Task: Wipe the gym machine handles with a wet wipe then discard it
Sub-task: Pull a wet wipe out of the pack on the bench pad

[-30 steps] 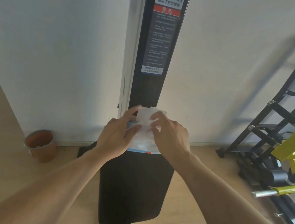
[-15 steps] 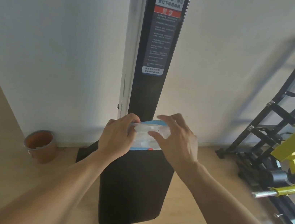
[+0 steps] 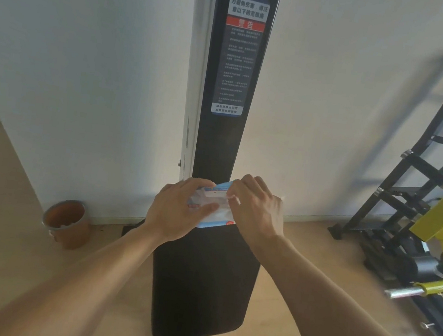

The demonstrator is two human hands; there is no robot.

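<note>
I hold a blue and white wet wipe pack point(image 3: 218, 210) in front of me, above the black seat pad point(image 3: 204, 285) of a gym machine. My left hand point(image 3: 177, 213) grips the pack from the left, thumb across its face. My right hand point(image 3: 257, 210) pinches the pack's upper right edge with its fingertips. Whether a loose wipe is between those fingers is hidden. The machine's black upright column point(image 3: 223, 145) with a warning label point(image 3: 240, 56) rises behind the hands. No machine handle is in view.
A terracotta pot point(image 3: 67, 221) stands on the wooden floor by the white wall at the left. A black and yellow weight machine point(image 3: 434, 226) with a protruding steel bar point(image 3: 402, 291) fills the right side.
A white sheet that stood up from the pack a second ago is down. The pack has tilted flatter, and my right hand's fingers have moved onto its top edge.
</note>
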